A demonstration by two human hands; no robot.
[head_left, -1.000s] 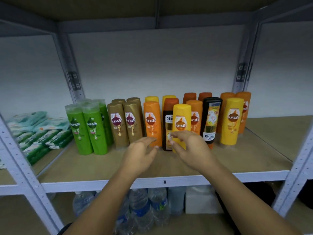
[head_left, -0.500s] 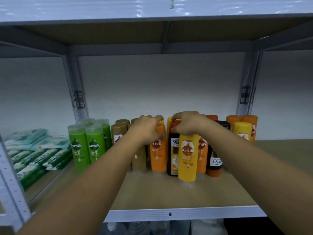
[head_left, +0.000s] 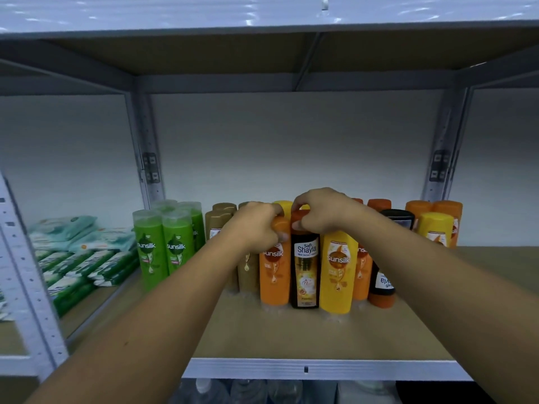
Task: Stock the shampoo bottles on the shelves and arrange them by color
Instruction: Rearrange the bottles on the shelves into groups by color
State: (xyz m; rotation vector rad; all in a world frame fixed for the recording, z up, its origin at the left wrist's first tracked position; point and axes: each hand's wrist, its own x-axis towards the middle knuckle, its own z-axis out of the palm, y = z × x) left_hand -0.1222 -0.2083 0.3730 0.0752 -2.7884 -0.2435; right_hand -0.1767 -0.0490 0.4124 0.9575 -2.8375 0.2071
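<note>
The top of an orange bottle (head_left: 274, 266) is gripped by the left hand (head_left: 256, 228). The orange cap of the dark Shayla bottle (head_left: 304, 266) is pinched by the right hand (head_left: 320, 212). Both bottles are stood upright on the shelf (head_left: 291, 333), touching, beside a yellow bottle (head_left: 338, 269).

A shop or its stockroom, by the look of it; grey bolted metal shelving (head_left: 151, 176) with board shelves carries many like shampoo bottles (head_left: 304, 266) ranked upright by colour; at the left lie stacked packs of wet wipes (head_left: 73, 258); bottled water (head_left: 248, 392) stands below.
</note>
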